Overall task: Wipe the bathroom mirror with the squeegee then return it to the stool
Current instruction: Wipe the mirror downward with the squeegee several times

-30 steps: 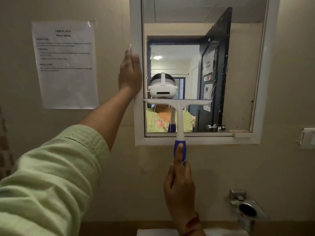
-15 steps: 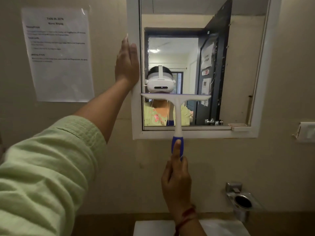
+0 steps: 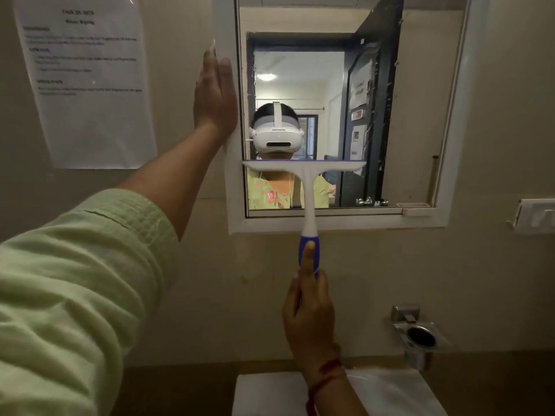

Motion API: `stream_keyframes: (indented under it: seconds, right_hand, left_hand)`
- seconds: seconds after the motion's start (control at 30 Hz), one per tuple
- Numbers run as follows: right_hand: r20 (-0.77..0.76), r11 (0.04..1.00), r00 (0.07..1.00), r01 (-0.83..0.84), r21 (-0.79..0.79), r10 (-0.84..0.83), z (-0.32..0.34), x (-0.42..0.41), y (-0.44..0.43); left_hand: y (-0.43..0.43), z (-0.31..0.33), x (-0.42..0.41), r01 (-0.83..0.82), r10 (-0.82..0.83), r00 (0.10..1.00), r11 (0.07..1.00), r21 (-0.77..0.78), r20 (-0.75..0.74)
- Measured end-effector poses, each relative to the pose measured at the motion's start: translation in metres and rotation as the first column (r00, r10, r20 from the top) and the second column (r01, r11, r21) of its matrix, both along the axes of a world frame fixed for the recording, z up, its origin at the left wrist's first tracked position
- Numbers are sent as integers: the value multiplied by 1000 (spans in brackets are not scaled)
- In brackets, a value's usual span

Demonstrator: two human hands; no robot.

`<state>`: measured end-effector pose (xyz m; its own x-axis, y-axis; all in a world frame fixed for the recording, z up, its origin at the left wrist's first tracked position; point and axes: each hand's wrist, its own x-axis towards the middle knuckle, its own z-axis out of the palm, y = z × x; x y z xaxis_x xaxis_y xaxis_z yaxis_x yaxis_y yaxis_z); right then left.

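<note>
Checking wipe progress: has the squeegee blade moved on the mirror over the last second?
Barely, if at all. The squeegee blade crosses the mirror glass at about the same height above the bottom frame, its stem crossing that frame as before.

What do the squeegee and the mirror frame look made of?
Squeegee: looks like moulded plastic, matte white head and neck; the blue grip may be rubbery, though I can't tell. Its blade is too thin to judge.
Mirror frame: smooth white, probably plastic or painted metal; the look leaves it open.

I see bare glass on the mirror [image 3: 420,100] right of the squeegee [image 3: 304,169]. My left hand [image 3: 214,94] blocks the frame's left edge; the holder [image 3: 420,336] juts out lower right.
</note>
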<state>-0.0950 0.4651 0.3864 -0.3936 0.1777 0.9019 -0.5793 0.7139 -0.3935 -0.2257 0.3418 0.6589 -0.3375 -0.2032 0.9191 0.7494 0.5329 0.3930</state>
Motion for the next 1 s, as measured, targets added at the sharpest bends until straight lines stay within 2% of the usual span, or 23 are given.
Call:
stream_keyframes:
  seconds: [0.2, 0.47, 0.7, 1.0]
  right_hand:
    - [-102, 999, 994, 40, -34, -43, 58, -14, 5]
    - [-4, 1000, 1000, -19, -16, 18, -3, -2, 3]
    - [-126, 998, 992, 2, -58, -10, 56, -11, 3]
    - [11, 999, 1000, -28, -30, 28, -28, 0, 0]
  left_hand:
    - [0, -1, 1, 16, -16, 1000, 1000, 4, 16]
    - [1, 0, 3, 14, -14, 1000, 1000, -1, 12]
    - [1, 0, 3, 13, -13, 1000, 1000, 9, 21]
    - [0, 0, 0, 30, -30, 999, 1000, 4, 14]
